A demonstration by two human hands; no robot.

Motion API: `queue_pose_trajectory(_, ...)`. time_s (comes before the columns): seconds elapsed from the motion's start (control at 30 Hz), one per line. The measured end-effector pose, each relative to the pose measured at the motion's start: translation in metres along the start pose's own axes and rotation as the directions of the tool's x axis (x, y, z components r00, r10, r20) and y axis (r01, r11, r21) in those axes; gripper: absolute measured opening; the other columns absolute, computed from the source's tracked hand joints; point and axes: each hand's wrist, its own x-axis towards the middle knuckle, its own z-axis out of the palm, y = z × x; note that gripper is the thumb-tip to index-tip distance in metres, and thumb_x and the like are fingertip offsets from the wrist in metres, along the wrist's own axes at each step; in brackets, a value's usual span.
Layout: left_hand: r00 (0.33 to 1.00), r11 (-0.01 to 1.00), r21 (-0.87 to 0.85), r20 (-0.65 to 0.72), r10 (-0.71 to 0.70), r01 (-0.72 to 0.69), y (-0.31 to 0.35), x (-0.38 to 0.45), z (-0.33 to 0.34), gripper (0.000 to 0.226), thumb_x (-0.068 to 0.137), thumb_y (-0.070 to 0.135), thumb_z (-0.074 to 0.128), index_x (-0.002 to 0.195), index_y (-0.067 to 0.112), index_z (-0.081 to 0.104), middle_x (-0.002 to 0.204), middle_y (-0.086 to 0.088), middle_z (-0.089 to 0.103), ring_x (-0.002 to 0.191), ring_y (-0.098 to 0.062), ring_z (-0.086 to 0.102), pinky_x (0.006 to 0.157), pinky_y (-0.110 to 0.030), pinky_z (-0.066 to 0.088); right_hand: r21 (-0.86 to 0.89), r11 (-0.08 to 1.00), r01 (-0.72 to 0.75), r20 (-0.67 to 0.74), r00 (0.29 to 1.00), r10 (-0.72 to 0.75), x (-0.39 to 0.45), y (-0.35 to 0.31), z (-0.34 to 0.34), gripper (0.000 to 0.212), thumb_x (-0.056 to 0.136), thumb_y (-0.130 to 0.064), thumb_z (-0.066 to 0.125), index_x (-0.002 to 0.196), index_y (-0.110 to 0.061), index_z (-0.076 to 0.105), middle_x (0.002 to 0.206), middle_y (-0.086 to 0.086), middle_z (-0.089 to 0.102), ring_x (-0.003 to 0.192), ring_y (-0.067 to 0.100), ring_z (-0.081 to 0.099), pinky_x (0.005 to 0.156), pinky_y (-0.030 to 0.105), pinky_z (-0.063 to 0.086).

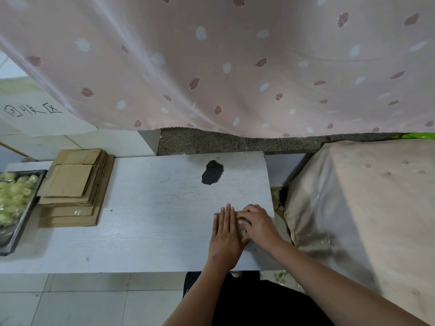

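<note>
White table [153,220]: left hand [226,234] pressed flat on small cardboard carton [243,230]; right hand [257,223] curled over it. Probably mid-fold; next needs a firm crease.

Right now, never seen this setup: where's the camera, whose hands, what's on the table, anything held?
No machine here: one wide-angle camera worn on a person's head looks down at their two bare hands. The left hand lies flat, fingers straight, pressing a small cardboard piece on the white table. The right hand curls its fingers over the same piece. To the left sit a stack of flattened cartons and a black tray of yellowish wrapped items. A pink curtain hangs behind.
</note>
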Motion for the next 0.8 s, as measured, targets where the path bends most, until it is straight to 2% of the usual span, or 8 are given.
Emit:
queue_pose_trajectory(0.1, 1.0, 1.0, 0.021, -0.001, -0.011, 0.011, 0.006, -0.003, -0.006, 0.086, 0.096, 0.064, 0.018, 0.148, -0.003, 0.031, 0.157, -0.021, 0.033, 0.145, -0.032, 0.034, 0.113, -0.042, 0.018, 0.001, 1.0, -0.019, 0.013, 1.0, 0.019, 0.003, 0.0, 0.0, 0.019, 0.09, -0.009, 0.068, 0.108, -0.011, 0.075, 0.099, -0.002, 0.062, 0.099, 0.015, 0.052, 0.09, 0.021, 0.041)
queue_pose_trajectory(0.2, 1.0, 0.999, 0.038, -0.029, -0.008, 0.009, 0.005, -0.003, -0.005, 0.085, 0.097, 0.064, 0.015, 0.148, -0.002, 0.031, 0.156, -0.02, 0.035, 0.144, -0.032, 0.036, 0.112, -0.043, 0.019, -0.012, 0.999, -0.048, 0.029, 0.998, 0.048, 0.008, -0.002, 0.001, 0.008, 0.09, -0.011, 0.069, 0.096, -0.013, 0.074, 0.093, -0.009, 0.058, 0.096, 0.012, 0.051, 0.089, 0.024, 0.043)
queue_pose_trajectory(0.27, 0.999, 0.999, 0.036, -0.046, -0.021, 0.022, 0.004, -0.002, -0.002, 0.084, 0.097, 0.064, 0.013, 0.149, -0.001, 0.024, 0.158, -0.02, 0.029, 0.147, -0.032, 0.029, 0.113, -0.043, 0.018, -0.032, 0.997, -0.068, 0.042, 0.997, 0.07, 0.013, -0.005, 0.0, 0.004, 0.09, -0.011, 0.068, 0.088, -0.014, 0.071, 0.087, -0.013, 0.053, 0.093, 0.01, 0.049, 0.086, 0.022, 0.041)
queue_pose_trajectory(0.4, 0.999, 0.998, 0.067, 0.038, -0.011, 0.009, 0.001, 0.001, 0.0, 0.086, 0.094, 0.068, 0.003, 0.151, 0.006, -0.018, 0.165, -0.017, -0.012, 0.151, -0.032, -0.016, 0.12, -0.043, -0.007, -0.099, 0.992, -0.077, 0.088, 0.992, 0.086, 0.021, -0.009, 0.0, 0.007, 0.093, -0.013, 0.065, 0.087, -0.014, 0.067, 0.089, -0.008, 0.051, 0.095, 0.015, 0.05, 0.087, 0.026, 0.043)
queue_pose_trajectory(0.5, 1.0, 0.999, 0.04, -0.026, -0.006, 0.007, 0.006, -0.001, -0.002, 0.081, 0.096, 0.063, 0.016, 0.15, 0.003, 0.026, 0.157, -0.021, 0.033, 0.146, -0.032, 0.032, 0.114, -0.042, 0.017, -0.149, 0.987, -0.062, 0.115, 0.99, 0.079, 0.021, -0.01, 0.0, 0.005, 0.096, -0.016, 0.061, 0.091, -0.016, 0.063, 0.099, -0.004, 0.054, 0.1, 0.016, 0.049, 0.092, 0.029, 0.042)
queue_pose_trajectory(0.57, 0.998, 1.0, 0.028, -0.069, 0.006, -0.004, 0.005, -0.002, -0.003, 0.079, 0.095, 0.062, 0.021, 0.145, 0.004, 0.036, 0.151, -0.019, 0.044, 0.14, -0.03, 0.044, 0.11, -0.042, 0.022, -0.169, 0.984, -0.058, 0.116, 0.99, 0.078, 0.021, -0.01, 0.001, 0.004, 0.098, -0.018, 0.058, 0.094, -0.017, 0.06, 0.105, -0.002, 0.055, 0.103, 0.017, 0.048, 0.094, 0.029, 0.04)
queue_pose_trajectory(0.7, 1.0, 0.999, -0.05, -0.016, 0.02, -0.021, -0.001, 0.001, 0.004, 0.086, 0.094, 0.065, 0.014, 0.151, 0.006, -0.012, 0.164, -0.015, -0.01, 0.153, -0.03, -0.01, 0.12, -0.042, -0.012, -0.275, 0.961, -0.02, 0.138, 0.989, 0.06, 0.02, -0.011, 0.004, 0.013, 0.101, -0.02, 0.046, 0.105, -0.014, 0.056, 0.114, 0.002, 0.051, 0.107, 0.019, 0.046, 0.095, 0.03, 0.038)
queue_pose_trajectory(0.8, 1.0, 0.999, -0.042, -0.021, 0.024, -0.024, -0.004, 0.003, 0.01, 0.088, 0.091, 0.067, 0.013, 0.148, 0.01, -0.023, 0.163, -0.009, -0.022, 0.148, -0.026, -0.026, 0.119, -0.042, -0.019, -0.313, 0.95, -0.002, 0.147, 0.988, 0.05, 0.019, -0.013, 0.005, 0.02, 0.102, -0.021, 0.039, 0.107, -0.011, 0.055, 0.115, 0.004, 0.05, 0.107, 0.02, 0.045, 0.095, 0.031, 0.037)
